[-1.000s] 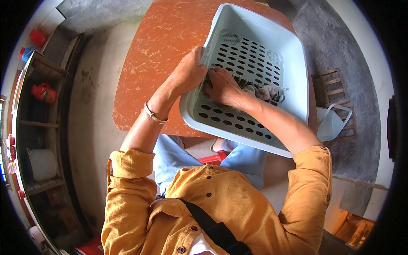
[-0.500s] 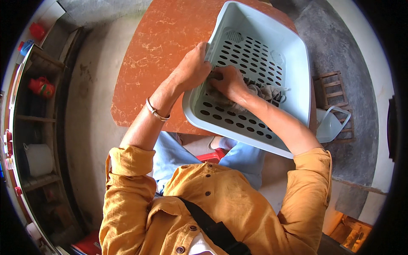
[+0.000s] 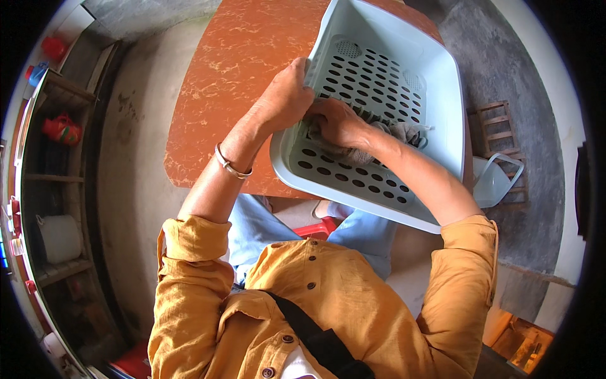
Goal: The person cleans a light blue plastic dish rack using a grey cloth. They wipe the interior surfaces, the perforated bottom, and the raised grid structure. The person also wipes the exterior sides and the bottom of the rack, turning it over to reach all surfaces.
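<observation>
A light blue plastic basket (image 3: 449, 82) with rows of oval holes in its floor sits on the reddish-brown table (image 3: 233, 82). My left hand (image 3: 287, 96) is closed over the basket's left rim, its fingertips mostly hidden. Inside the basket, my right hand (image 3: 341, 123) is bent against the left wall, fingers curled into a crumpled grey cloth (image 3: 356, 156). Part of that cloth bunches up to the right, beyond my right wrist. The two hands are close together, with the basket's wall between them.
At the left stands a shelf unit (image 3: 53, 178) holding a white bucket (image 3: 60, 239) and a red item (image 3: 62, 129). Right of the table are a translucent plastic container with a handle (image 3: 492, 184) and a slatted wooden frame (image 3: 495, 129). A red stool (image 3: 317, 230) shows below me.
My right hand has shifted slightly left along the basket's wall, and its fingers have curled in more. The basket has shifted slightly, while my left hand keeps its hold on the rim.
</observation>
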`<state>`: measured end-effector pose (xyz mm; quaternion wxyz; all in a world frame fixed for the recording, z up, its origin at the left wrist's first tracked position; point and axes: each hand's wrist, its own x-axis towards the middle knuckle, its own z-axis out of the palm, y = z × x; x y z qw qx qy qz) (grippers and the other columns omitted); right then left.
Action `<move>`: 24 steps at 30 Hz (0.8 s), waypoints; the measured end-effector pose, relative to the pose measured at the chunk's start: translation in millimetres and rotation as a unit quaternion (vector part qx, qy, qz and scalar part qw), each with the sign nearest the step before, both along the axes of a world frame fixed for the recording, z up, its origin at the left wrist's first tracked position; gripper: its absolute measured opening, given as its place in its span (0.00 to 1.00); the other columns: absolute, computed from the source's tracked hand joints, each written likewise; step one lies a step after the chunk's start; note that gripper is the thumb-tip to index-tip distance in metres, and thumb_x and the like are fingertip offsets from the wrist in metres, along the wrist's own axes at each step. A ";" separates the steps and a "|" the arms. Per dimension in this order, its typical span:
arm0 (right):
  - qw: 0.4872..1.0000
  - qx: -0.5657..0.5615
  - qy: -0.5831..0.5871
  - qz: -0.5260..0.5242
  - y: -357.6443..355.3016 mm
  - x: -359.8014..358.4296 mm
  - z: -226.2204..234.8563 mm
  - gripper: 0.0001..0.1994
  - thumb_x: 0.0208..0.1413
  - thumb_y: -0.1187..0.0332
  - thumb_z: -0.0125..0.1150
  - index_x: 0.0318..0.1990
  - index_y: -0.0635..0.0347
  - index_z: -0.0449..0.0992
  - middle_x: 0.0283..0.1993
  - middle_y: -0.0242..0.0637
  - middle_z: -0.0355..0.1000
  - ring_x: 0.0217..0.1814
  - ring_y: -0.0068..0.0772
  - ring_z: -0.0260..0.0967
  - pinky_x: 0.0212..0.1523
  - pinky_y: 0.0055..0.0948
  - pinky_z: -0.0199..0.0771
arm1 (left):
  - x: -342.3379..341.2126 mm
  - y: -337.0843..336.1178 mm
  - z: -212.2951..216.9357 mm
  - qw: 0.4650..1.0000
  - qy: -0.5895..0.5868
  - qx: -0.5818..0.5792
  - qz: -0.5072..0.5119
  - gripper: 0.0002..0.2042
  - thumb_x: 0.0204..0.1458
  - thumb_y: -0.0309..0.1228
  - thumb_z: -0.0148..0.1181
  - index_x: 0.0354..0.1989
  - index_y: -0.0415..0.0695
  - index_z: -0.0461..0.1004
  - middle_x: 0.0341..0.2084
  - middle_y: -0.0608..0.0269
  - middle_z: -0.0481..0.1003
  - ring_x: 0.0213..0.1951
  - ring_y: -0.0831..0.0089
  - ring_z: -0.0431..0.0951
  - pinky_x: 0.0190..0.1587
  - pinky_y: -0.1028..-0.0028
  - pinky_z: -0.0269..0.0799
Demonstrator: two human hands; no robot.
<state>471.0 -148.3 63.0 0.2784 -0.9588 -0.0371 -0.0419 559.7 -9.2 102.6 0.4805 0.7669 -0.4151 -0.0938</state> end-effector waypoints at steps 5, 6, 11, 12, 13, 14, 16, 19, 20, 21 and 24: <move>0.998 0.049 0.045 0.017 -12.8 4.7 8.6 0.11 0.43 0.76 0.55 0.35 0.61 0.80 0.34 0.49 0.75 0.37 0.44 0.74 0.41 0.36 0.71 | -3.0 1.1 5.7 1.000 0.002 0.012 -0.006 0.20 0.47 0.25 0.45 0.50 0.32 0.65 0.38 0.41 0.73 0.43 0.56 0.75 0.46 0.64 0.68; 0.998 0.031 0.058 -0.027 -7.3 1.0 12.9 0.10 0.45 0.75 0.55 0.35 0.62 0.79 0.34 0.48 0.75 0.36 0.43 0.74 0.40 0.35 0.71 | -4.6 2.6 5.4 1.000 0.003 0.014 -0.002 0.20 0.47 0.25 0.46 0.50 0.32 0.65 0.38 0.41 0.73 0.43 0.56 0.75 0.46 0.64 0.68; 0.991 -0.065 -0.008 -0.118 3.0 -1.1 9.6 0.08 0.47 0.72 0.55 0.32 0.63 0.78 0.29 0.49 0.74 0.33 0.50 0.73 0.37 0.40 0.70 | -3.4 3.3 2.6 1.000 -0.008 0.028 -0.002 0.19 0.47 0.26 0.45 0.49 0.32 0.65 0.37 0.40 0.73 0.42 0.54 0.75 0.46 0.63 0.69; 0.991 -0.081 -0.022 -0.105 4.4 0.9 3.1 0.08 0.47 0.72 0.55 0.32 0.63 0.78 0.29 0.50 0.74 0.34 0.51 0.72 0.37 0.41 0.70 | -4.1 3.0 2.9 1.000 -0.009 0.022 0.001 0.20 0.47 0.26 0.45 0.49 0.32 0.65 0.37 0.40 0.73 0.42 0.53 0.75 0.46 0.63 0.69; 0.990 -0.096 -0.036 -0.092 4.9 1.6 -0.8 0.08 0.47 0.71 0.54 0.32 0.63 0.78 0.29 0.50 0.73 0.34 0.53 0.72 0.37 0.42 0.70 | -4.4 2.9 3.1 1.000 -0.008 0.020 0.000 0.20 0.47 0.26 0.45 0.49 0.32 0.65 0.37 0.40 0.73 0.42 0.53 0.75 0.46 0.63 0.69; 0.992 -0.087 -0.030 -0.083 3.7 0.5 -2.3 0.08 0.47 0.72 0.54 0.32 0.63 0.78 0.30 0.50 0.74 0.35 0.52 0.72 0.38 0.42 0.70 | -4.6 2.9 3.3 1.000 -0.007 0.017 -0.002 0.20 0.47 0.26 0.45 0.49 0.32 0.65 0.37 0.40 0.73 0.42 0.53 0.75 0.46 0.63 0.69; 0.996 -0.067 -0.017 -0.061 5.7 -1.0 2.9 0.07 0.46 0.73 0.54 0.32 0.63 0.77 0.32 0.49 0.74 0.36 0.52 0.72 0.39 0.42 0.70 | -3.2 2.7 1.2 1.000 -0.007 0.012 -0.002 0.19 0.47 0.26 0.45 0.49 0.32 0.65 0.37 0.40 0.73 0.42 0.53 0.75 0.46 0.63 0.69; 0.998 -0.032 -0.031 0.046 -3.4 1.5 -3.2 0.06 0.44 0.75 0.55 0.32 0.62 0.77 0.34 0.47 0.75 0.39 0.51 0.72 0.40 0.40 0.71 | -1.7 2.6 -0.9 1.000 -0.007 0.010 -0.005 0.20 0.47 0.26 0.45 0.49 0.32 0.65 0.37 0.40 0.73 0.42 0.53 0.75 0.46 0.63 0.69; 0.998 -0.001 -0.011 0.063 -9.0 2.2 -2.3 0.06 0.45 0.75 0.55 0.32 0.61 0.77 0.34 0.47 0.75 0.40 0.51 0.72 0.40 0.41 0.71 | -2.7 3.4 1.6 1.000 -0.002 0.015 -0.007 0.20 0.47 0.26 0.45 0.49 0.32 0.65 0.37 0.40 0.73 0.42 0.53 0.75 0.46 0.63 0.69; 0.996 0.029 0.007 0.079 -14.1 4.2 2.7 0.06 0.45 0.74 0.55 0.32 0.61 0.77 0.35 0.48 0.75 0.40 0.51 0.72 0.41 0.42 0.71 | -2.6 3.1 4.1 1.000 0.002 0.019 -0.009 0.20 0.47 0.25 0.45 0.50 0.32 0.65 0.38 0.40 0.73 0.43 0.53 0.75 0.46 0.63 0.69; 0.999 -0.032 -0.025 -0.016 -8.7 1.2 9.7 0.05 0.46 0.73 0.56 0.32 0.61 0.76 0.34 0.48 0.74 0.41 0.50 0.71 0.41 0.43 0.70 | -4.7 1.7 3.7 1.000 -0.009 0.016 -0.006 0.20 0.47 0.25 0.45 0.50 0.32 0.65 0.38 0.40 0.73 0.43 0.52 0.75 0.47 0.63 0.69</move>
